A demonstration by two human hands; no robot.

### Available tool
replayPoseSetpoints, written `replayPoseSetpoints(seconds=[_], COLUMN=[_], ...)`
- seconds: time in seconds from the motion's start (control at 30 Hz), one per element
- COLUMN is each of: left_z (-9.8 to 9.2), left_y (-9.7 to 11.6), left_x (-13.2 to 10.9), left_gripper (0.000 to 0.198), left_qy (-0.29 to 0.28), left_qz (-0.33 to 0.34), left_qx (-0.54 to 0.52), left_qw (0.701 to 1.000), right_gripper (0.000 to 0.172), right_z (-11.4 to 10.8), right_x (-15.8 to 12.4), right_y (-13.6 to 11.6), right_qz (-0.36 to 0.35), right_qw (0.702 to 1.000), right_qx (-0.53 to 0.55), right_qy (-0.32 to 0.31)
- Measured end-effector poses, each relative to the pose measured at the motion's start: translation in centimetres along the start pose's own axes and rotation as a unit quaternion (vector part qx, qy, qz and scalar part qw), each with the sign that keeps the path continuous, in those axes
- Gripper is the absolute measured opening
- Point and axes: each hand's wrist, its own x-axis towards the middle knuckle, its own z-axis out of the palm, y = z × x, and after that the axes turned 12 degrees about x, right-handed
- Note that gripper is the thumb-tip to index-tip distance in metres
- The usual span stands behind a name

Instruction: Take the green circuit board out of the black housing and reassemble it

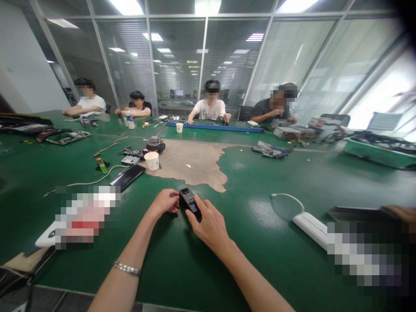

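Note:
A small black handheld device (189, 203) with a little screen on its top sits low in the head view, just above the green-topped table (260, 247). My left hand (164, 203) grips its left side with curled fingers, and a silver chain bracelet (127, 268) circles that wrist. My right hand (207, 227) presses against its right side and lower end. The hands hide much of the device's body, and its underside does not show.
A white paper cup (151, 160) and a black smartphone (127, 177) lie ahead left. A white power strip (310, 227) with its cable lies to the right. Circuit boards, wires and tools spread across the table, with several seated people at the far side. Pixelated patches cover both lower corners.

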Motion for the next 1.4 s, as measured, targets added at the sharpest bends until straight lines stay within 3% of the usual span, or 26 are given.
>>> replayPoseSetpoints(seconds=[0.17,0.37,0.53,0.63,0.83,0.93,1.1,1.27,1.4], left_z=[-0.1,0.0,0.0,0.1,0.1,0.1,0.2,0.3,0.4], left_y=[0.1,0.6,0.7,0.4,0.4,0.4,0.2,0.2,0.0], left_x=[0.1,-0.4,-0.6,-0.5,-0.3,-0.2,0.0,0.0,-0.1], left_gripper=[0.026,0.033,0.033,0.031,0.031,0.029,0.023,0.018,0.012], left_qy=[-0.004,-0.02,-0.04,-0.048,-0.04,-0.041,-0.044,-0.066,-0.074], left_qz=[-0.005,-0.012,-0.009,-0.008,-0.027,-0.027,-0.028,-0.027,-0.011], left_qx=[0.0,-0.01,-0.047,-0.058,-0.07,-0.07,-0.074,-0.076,-0.086], left_qw=[1.0,1.0,0.998,0.997,0.996,0.996,0.996,0.995,0.993], right_gripper=[0.061,0.028,0.033,0.035,0.026,0.025,0.045,0.028,0.031], right_z=[0.3,-0.3,-1.7,-2.6,-3.1,-2.7,-2.1,-2.5,-2.8], right_x=[-0.2,0.3,1.0,1.6,1.7,1.3,0.9,1.3,1.5], right_y=[0.5,0.3,0.7,2.3,5.0,4.8,4.8,4.4,2.7], right_qz=[0.019,0.021,0.025,0.066,0.142,0.135,0.138,0.1,0.031], right_qw=[0.999,0.993,0.975,0.973,0.987,0.99,0.987,0.99,0.981], right_qx=[0.024,0.104,0.187,0.173,0.062,0.005,-0.042,0.024,0.12], right_qy=[0.027,0.049,0.115,0.139,0.049,0.039,0.062,0.097,0.148])
